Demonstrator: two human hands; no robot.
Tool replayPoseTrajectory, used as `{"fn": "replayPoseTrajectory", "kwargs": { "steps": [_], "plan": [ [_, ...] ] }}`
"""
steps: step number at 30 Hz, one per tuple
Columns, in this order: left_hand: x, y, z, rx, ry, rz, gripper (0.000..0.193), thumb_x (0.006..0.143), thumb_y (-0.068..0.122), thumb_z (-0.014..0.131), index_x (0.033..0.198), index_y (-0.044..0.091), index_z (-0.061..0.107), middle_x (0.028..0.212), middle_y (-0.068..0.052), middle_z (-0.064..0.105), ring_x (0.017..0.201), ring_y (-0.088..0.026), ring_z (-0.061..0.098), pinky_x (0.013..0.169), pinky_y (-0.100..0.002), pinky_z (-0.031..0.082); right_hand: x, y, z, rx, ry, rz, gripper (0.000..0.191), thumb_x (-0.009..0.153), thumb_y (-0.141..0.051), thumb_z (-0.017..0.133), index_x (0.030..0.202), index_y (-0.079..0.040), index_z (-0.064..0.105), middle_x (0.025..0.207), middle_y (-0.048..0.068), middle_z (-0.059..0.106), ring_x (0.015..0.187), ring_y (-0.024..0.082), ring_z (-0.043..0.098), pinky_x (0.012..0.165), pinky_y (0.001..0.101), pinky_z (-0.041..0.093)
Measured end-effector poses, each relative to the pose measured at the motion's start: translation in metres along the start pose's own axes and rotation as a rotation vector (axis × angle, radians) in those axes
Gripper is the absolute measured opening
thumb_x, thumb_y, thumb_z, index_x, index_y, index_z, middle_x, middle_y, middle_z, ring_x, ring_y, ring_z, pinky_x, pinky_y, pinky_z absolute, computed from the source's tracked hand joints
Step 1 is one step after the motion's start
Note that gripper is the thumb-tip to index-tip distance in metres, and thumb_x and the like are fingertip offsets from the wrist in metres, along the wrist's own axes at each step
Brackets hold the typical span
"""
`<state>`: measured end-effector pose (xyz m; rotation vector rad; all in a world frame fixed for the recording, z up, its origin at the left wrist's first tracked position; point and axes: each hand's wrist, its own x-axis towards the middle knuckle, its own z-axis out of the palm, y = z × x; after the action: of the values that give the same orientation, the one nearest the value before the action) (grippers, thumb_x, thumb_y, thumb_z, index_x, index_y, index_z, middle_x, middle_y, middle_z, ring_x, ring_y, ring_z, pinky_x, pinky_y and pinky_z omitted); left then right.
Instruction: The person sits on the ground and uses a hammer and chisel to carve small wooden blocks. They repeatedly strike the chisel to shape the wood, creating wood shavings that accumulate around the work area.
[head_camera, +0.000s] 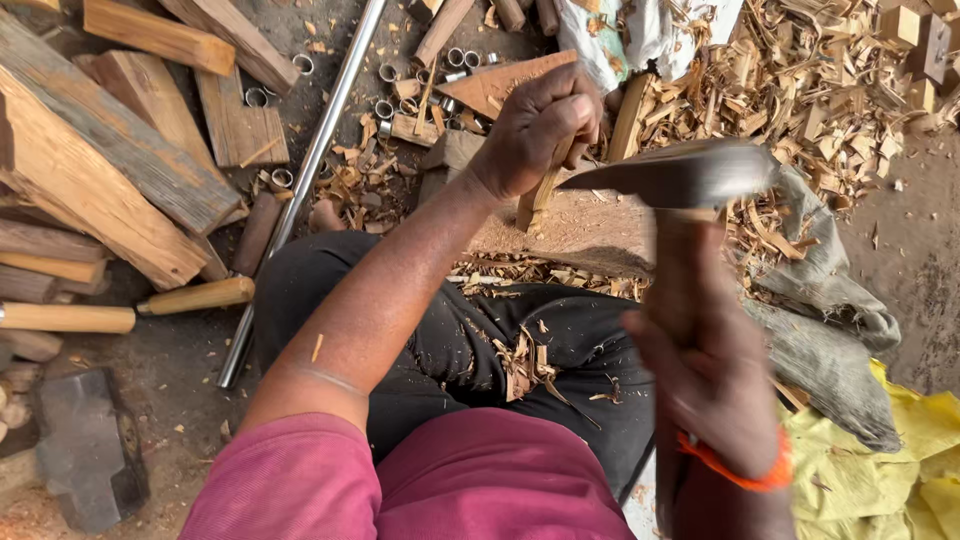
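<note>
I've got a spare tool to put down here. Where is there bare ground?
Bare dirt lies at far right, past the grey sacking and above the yellow sheet; a smaller patch lies between the metal rod and the dark iron block. Shavings and planks crowd the rest.

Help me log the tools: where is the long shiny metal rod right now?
In the head view, the long shiny metal rod lies on the ground, left of the left hand, between the stacked wooden planks and the black-trousered knee.
</note>
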<state>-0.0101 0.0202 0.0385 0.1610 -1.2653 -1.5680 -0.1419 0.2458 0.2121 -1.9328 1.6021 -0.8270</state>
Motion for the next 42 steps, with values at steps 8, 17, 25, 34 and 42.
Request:
{"fn": "replayPoseTrajectory", "kwargs": {
  "steps": [8, 17, 25, 34, 42],
  "plan": [
    [-0.002, 0.014, 0.002, -0.067, -0.042, -0.017, 0.021, 0.109, 0.025, 0.049, 0.095, 0.010, 0.053, 0.088, -0.003, 0.057, 0.068, -0.009, 0.055, 0.062, -0.027, 0.052, 0.008, -0.001, 0.000, 0.239, 0.011, 0.102, 0.095, 0.088, 0.022, 0.061, 0.166, -0.010, 0.016, 0.166, 0.023, 0.037, 0.114, 0.028, 0.049, 0.088, 0.0365, 0.044],
    [-0.002, 0.012, 0.002, -0.038, -0.037, 0.013, 0.019, 0.108, 0.023, 0.048, 0.095, 0.010, 0.053, 0.091, -0.003, 0.057, 0.070, -0.009, 0.055, 0.063, -0.027, 0.053, 0.016, -0.048, -0.023, 0.576, 0.209, 0.132, 0.087, 0.099, 0.016, 0.063, 0.168, -0.014, 0.019, 0.166, 0.018, 0.044, 0.091, 0.011, 0.062, 0.070, 0.0243, 0.054],
    [0.001, 0.004, 0.001, 0.036, 0.077, -0.026, 0.023, 0.107, 0.024, 0.046, 0.090, 0.010, 0.055, 0.080, -0.002, 0.058, 0.061, -0.008, 0.053, 0.052, -0.026, 0.052, 0.030, 0.004, 0.029, 0.270, -0.137, 0.078, 0.096, 0.084, 0.024, 0.056, 0.165, -0.006, 0.015, 0.169, 0.025, 0.028, 0.156, 0.033, 0.030, 0.125, 0.0416, 0.027],
    [-0.003, 0.002, 0.001, -0.007, 0.014, 0.029, 0.022, 0.109, 0.023, 0.046, 0.093, 0.009, 0.052, 0.086, -0.003, 0.054, 0.065, -0.009, 0.053, 0.059, -0.028, 0.052, -0.001, -0.036, -0.014, 0.379, 0.191, -0.024, 0.088, 0.101, 0.013, 0.066, 0.169, -0.016, 0.018, 0.170, 0.014, 0.035, 0.096, 0.006, 0.057, 0.076, 0.0264, 0.050],
    [0.002, -0.006, -0.004, 0.112, 0.078, 0.076, 0.026, 0.108, 0.027, 0.043, 0.091, 0.011, 0.054, 0.077, -0.002, 0.055, 0.058, -0.008, 0.050, 0.049, -0.027, 0.049, 0.008, 0.021, 0.020, 0.015, -0.057, -0.016, 0.089, 0.085, 0.017, 0.064, 0.162, -0.008, 0.025, 0.159, 0.027, 0.045, 0.144, 0.035, 0.048, 0.113, 0.0424, 0.042]
  ]
}}
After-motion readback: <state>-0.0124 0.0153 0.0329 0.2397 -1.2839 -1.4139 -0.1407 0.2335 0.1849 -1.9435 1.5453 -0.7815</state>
